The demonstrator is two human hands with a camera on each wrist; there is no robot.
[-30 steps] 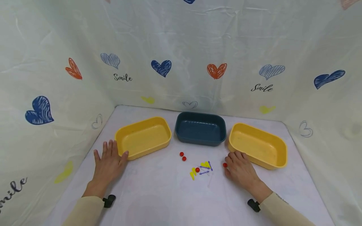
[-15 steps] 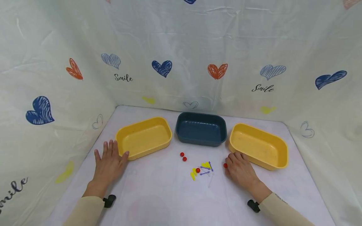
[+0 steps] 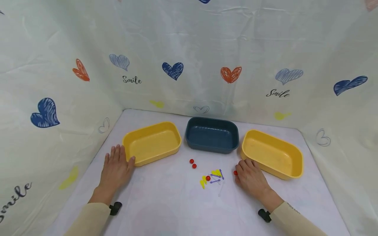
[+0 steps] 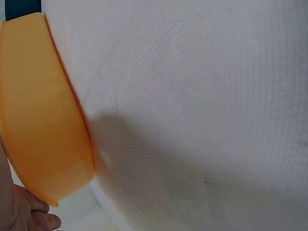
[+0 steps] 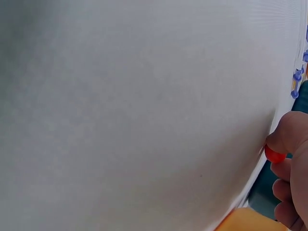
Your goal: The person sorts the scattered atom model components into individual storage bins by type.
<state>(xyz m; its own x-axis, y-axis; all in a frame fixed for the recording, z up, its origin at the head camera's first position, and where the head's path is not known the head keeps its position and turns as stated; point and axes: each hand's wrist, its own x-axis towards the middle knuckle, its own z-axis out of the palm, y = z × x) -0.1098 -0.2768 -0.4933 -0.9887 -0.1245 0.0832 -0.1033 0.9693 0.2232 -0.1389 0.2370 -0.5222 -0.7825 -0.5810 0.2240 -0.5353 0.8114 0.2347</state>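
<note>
Five digits of the left hand (image 3: 115, 171), extended, meet the left yellow tray's edge (image 3: 159, 156) at eight o'clock; the right hand (image 3: 251, 178), curled, pinches a red bead (image 5: 275, 155), eight o'clock from the right yellow tray (image 3: 273, 152). White tabletop (image 3: 174, 203) spreads broadly toward six o'clock.

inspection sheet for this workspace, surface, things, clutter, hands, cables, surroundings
Surface: white table
Job's things: red bead in the right hand; three loose red beads; left yellow tray, dark blue tray, right yellow tray
Clutter: small yellow pieces and purple pieces, grouped near one loose bead
Left hand: fingers straight, at the left yellow tray
Right hand: pinches the red bead, near the right yellow tray
Cables: nothing seen
Surroundings: heart-print sheet behind and at both sides
</note>
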